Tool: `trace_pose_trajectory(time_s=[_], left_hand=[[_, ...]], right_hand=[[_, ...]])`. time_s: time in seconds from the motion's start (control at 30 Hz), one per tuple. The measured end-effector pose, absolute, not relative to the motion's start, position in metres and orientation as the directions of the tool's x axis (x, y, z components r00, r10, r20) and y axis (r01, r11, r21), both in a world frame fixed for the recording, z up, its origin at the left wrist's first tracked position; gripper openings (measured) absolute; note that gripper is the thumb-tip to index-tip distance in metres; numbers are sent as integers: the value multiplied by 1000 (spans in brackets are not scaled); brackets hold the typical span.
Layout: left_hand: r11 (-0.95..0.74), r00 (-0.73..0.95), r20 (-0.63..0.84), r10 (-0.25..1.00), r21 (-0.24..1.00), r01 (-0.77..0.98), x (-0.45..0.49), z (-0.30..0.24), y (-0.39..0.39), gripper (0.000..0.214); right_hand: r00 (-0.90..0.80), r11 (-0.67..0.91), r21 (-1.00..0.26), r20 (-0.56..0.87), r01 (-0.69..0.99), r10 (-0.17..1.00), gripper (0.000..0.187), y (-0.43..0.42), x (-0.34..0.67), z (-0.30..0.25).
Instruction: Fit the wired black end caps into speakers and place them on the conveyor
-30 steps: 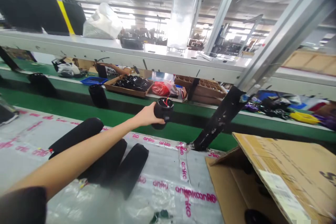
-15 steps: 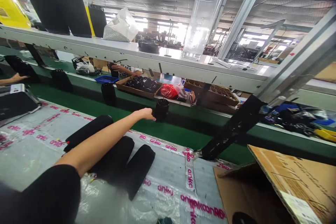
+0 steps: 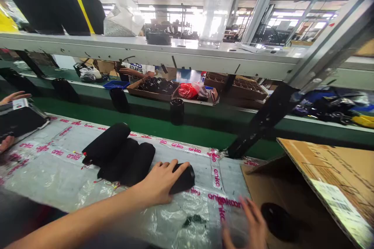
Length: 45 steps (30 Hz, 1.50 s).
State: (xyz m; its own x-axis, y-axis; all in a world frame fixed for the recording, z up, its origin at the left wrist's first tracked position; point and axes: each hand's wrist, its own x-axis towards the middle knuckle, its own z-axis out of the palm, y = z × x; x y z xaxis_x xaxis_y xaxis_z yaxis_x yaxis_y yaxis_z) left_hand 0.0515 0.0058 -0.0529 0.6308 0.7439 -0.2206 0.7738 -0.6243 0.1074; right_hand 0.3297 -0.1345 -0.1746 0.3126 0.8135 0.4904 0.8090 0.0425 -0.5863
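My left hand (image 3: 162, 182) lies on the plastic-covered table (image 3: 58, 175) with its fingers curled over a black cylinder (image 3: 184, 179) that rests on its side. Just left of it lie three more black cylinders (image 3: 117, 152), side by side. My right hand (image 3: 248, 225) is at the bottom edge, blurred, fingers spread and holding nothing. It hovers beside a round black part (image 3: 277, 221) inside the open cardboard box (image 3: 321, 186). A black cylinder (image 3: 177, 111) stands upright on the green conveyor belt (image 3: 146, 126).
Two more upright cylinders (image 3: 118, 99) stand farther left on the belt. A slanted black post (image 3: 260, 124) holds the white shelf (image 3: 175, 56) overhead. Another person's hands (image 3: 13, 97) work at a black tray on the left. Trays of parts (image 3: 154, 87) lie across the belt.
My left hand let go of the cylinder upright on the belt, drew back and closed over another cylinder on the table. My right hand came into view near the box.
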Motion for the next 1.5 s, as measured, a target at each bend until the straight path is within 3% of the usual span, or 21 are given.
trace_pose_trajectory(time_s=[0.13,0.2,0.27,0.33,0.43,0.5,0.6,0.67,0.77,0.87,0.97,1.03,1.17,1.4,1.5], left_hand=[[-847,870,-84,486,202,492,74,-36,-19,88],[-893,917,32,397,243,378,77,-22,-30,70],[-901,912,152,381,283,329,71,-9,-34,60],[-864,838,287,465,352,359,58,-5,-31,58],[-669,485,465,741,579,467,40,-25,-30,56],[-482,335,364,869,776,407,39,-56,-36,59],[-222,503,95,859,954,199,57,-108,-54,75],[-158,464,71,883,976,150,75,-133,-64,73],[-220,346,157,925,963,153,95,-146,-69,64],[-352,335,274,902,915,199,101,-142,-67,65],[-425,377,329,866,881,207,101,-137,-67,66],[-437,411,339,846,883,171,100,-137,-69,67],[-445,428,352,832,885,136,103,-143,-73,72],[-420,231,377,897,890,179,120,-141,-83,63],[-389,221,346,912,900,195,125,-133,-90,62]], right_hand=[[-43,305,-618,401,724,915,122,-114,283,-168],[-103,334,-666,361,667,927,122,-108,281,-159],[-40,260,-767,294,587,955,107,-107,286,-153],[124,129,-869,212,477,969,94,-112,290,-153],[397,-10,-963,102,271,912,97,-121,283,-166],[488,-32,-984,58,175,871,104,-124,272,-179],[472,-39,-988,36,149,881,109,-119,258,-191],[409,-48,-978,39,201,912,103,-115,255,-192],[260,-52,-959,23,278,965,81,-118,260,-187],[167,37,-986,64,161,984,75,-131,266,-178],[219,143,-989,130,-44,967,74,-141,264,-167],[249,160,-983,133,-91,959,69,-141,261,-158],[301,137,-990,123,-25,945,63,-136,254,-145],[449,96,-993,118,70,886,53,-132,231,-129],[492,61,-990,116,125,863,53,-131,223,-121]])
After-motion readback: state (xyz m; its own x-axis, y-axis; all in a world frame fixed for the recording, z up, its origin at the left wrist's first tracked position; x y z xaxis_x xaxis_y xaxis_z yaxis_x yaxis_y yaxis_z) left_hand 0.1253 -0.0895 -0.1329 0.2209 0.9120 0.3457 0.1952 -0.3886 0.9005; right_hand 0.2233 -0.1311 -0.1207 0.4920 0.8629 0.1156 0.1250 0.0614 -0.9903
